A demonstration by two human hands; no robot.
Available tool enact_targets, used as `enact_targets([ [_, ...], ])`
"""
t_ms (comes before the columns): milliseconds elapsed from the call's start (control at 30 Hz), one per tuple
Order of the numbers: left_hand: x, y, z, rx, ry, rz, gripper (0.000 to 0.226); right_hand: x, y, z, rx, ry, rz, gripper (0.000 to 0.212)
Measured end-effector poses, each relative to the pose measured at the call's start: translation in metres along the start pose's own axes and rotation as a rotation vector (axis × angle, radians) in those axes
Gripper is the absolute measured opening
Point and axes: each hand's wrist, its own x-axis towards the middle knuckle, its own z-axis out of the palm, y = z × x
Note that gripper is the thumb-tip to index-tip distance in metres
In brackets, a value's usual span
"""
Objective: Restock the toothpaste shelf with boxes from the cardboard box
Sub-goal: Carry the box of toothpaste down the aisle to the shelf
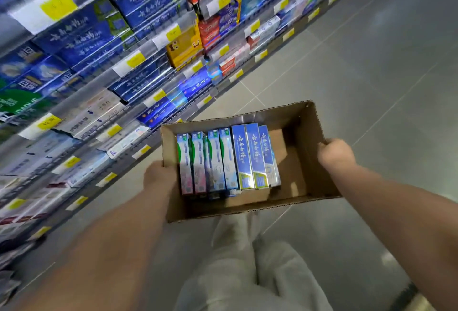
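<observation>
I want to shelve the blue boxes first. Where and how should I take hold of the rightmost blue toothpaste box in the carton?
Probably pinch the rightmost blue box across its two broad faces, coming from above on the right. It stands on edge against its neighbours, and the cardboard box is bare on that side, so fingers fit. Both the left hand and right hand hold the carton now.

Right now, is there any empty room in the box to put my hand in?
Yes. The cardboard box has bare floor between the blue toothpaste boxes and the wall the right hand grips. The side near the left hand is packed with green-topped boxes.
</observation>
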Motion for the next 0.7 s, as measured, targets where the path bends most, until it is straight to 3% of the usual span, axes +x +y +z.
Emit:
enact_targets([
  [367, 0.080, 0.119, 0.069, -0.098, 0.081, -0.138, 0.033, 0.201, -0.096, -0.013, -0.088, -0.093, -0.129, 0.032],
  [700, 0.169, 0.166, 0.211, -0.313, 0.214, -0.388, 0.029, 0.385, -0.135, 0.039, -0.172, -0.123, -0.322, 0.034],
])
